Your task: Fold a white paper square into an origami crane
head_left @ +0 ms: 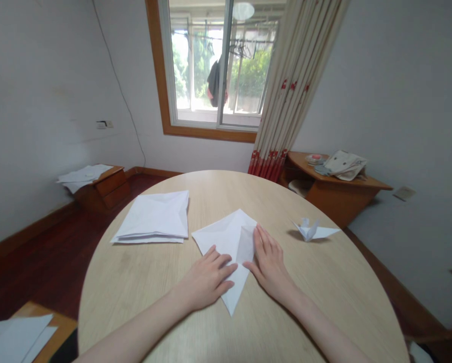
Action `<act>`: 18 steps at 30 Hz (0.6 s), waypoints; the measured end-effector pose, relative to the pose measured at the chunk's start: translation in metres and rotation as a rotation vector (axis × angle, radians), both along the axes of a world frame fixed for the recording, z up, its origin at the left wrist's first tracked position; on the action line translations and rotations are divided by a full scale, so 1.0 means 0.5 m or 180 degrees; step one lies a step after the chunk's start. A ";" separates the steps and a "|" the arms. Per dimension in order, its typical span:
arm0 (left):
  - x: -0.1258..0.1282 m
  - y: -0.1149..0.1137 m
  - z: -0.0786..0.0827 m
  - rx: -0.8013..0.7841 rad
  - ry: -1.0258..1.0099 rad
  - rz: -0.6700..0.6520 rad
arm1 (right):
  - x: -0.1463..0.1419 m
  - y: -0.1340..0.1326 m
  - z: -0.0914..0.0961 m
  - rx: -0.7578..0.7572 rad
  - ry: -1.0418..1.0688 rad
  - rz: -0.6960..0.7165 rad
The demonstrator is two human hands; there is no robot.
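Note:
A white sheet of paper (pixel 226 229), folded into a kite-like shape, lies on the round wooden table with its narrow point toward me. My left hand (pixel 210 277) rests flat across its lower left part, fingers spread. Along the right edge, my right hand (pixel 269 257) presses a folded flap, fingers stretched out and the thumb on the paper near the middle. Neither hand grips anything. Part of the paper's lower left side is hidden under my left hand.
A stack of white paper (pixel 154 217) lies at the table's left, and a folded paper crane (pixel 311 231) stands at the right. Beyond the round table (pixel 218 184) are a low wooden cabinet (pixel 110 186) with papers and a corner desk (pixel 332 189) bearing a cloth bag.

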State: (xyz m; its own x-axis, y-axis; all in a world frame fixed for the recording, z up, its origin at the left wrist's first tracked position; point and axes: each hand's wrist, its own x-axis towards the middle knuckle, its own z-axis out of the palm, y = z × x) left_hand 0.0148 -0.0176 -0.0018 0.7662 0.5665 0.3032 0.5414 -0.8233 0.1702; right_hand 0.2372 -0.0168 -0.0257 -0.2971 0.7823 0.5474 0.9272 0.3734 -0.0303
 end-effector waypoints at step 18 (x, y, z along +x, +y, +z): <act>-0.001 0.006 -0.001 -0.0010 0.0136 0.0087 | 0.025 -0.006 0.025 -0.0497 -0.0228 -0.0149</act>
